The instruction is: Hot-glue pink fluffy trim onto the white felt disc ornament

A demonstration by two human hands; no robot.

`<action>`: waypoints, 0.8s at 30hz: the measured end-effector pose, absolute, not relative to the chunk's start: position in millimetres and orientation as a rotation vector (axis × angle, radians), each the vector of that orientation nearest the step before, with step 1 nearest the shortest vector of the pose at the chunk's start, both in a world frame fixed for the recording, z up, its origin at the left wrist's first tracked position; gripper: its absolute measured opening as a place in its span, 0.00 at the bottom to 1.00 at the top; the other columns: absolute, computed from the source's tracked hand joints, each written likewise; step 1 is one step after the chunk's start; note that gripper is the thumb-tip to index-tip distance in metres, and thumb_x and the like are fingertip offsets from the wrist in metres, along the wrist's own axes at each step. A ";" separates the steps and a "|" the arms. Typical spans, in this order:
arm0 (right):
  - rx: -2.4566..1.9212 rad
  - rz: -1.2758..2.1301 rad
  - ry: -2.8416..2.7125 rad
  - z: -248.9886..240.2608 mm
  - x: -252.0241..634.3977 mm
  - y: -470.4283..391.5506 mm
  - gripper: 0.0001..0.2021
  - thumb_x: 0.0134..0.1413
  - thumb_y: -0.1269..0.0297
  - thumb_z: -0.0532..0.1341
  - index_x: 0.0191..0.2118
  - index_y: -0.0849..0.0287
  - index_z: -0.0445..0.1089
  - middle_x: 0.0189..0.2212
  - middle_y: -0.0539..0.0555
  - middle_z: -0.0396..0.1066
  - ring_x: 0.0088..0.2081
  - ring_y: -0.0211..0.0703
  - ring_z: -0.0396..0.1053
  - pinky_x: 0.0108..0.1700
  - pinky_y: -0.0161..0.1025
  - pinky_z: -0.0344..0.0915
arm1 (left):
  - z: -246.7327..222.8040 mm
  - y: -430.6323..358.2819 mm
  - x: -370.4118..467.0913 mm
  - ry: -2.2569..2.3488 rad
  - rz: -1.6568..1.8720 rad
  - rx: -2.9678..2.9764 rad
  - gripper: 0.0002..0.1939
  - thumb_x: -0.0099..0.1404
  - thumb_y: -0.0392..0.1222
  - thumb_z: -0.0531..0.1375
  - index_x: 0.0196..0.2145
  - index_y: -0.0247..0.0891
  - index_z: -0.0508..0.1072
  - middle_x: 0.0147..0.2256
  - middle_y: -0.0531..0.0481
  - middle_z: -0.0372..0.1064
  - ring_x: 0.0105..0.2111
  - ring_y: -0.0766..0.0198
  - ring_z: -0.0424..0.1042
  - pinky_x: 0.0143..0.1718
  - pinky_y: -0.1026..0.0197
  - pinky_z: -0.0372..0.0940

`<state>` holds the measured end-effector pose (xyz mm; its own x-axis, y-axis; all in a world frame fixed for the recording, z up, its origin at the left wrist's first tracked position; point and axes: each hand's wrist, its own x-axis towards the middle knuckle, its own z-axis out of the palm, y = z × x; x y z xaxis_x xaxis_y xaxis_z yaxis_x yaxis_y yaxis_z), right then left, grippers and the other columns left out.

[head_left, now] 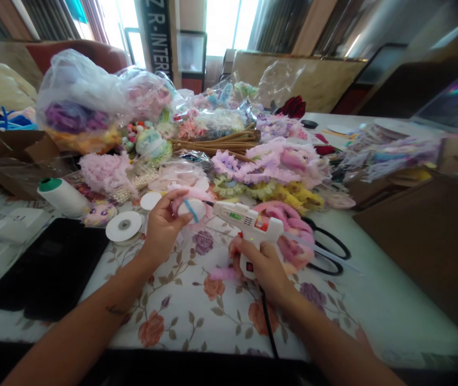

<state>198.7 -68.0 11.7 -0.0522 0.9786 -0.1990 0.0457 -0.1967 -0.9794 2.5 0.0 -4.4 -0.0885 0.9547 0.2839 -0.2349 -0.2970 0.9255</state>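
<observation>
Cardboard box (426,241) cut off, monitor (454,102) perhaps blurred

Bare left forearm (92,316) rising from lower left across near edge of white cloth-covered surface with floral print (189,321); small dark mark on inner side, below wrist. Left hand (163,225) raised, fingers bent, thumb opposed in pinch. Bare right forearm (325,332) slanting in from lower right over same near edge. Right hand (263,262) closed in curled grip, nearer that edge than left hand. Hands near each other, apart.
</observation>
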 end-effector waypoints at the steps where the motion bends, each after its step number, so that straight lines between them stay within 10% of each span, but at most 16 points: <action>1: -1.361 1.378 -1.179 12.1 198.4 -68.0 0.16 0.56 0.55 0.58 0.21 0.59 0.68 0.10 0.48 0.65 0.14 0.33 0.59 0.19 0.31 0.54 | -3.9 -0.2 2.6 0.894 1.568 1.191 0.23 0.50 0.32 0.69 0.45 0.43 0.75 0.41 0.53 0.71 0.39 0.67 0.71 0.38 0.68 0.67; 24: -1.409 1.367 -1.190 13.1 198.0 -67.2 0.17 0.55 0.55 0.58 0.20 0.59 0.68 0.10 0.49 0.66 0.14 0.34 0.60 0.21 0.32 0.56 | -5.8 2.7 1.1 0.857 1.550 1.052 0.25 0.49 0.32 0.69 0.46 0.43 0.73 0.41 0.53 0.71 0.37 0.68 0.71 0.37 0.68 0.67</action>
<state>198.0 -67.2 13.1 -0.0363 0.9750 -0.2193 0.0830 -0.2158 -0.9729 1.1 2.7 -5.8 -0.0868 0.9764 0.1977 -0.3516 -0.2157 0.9110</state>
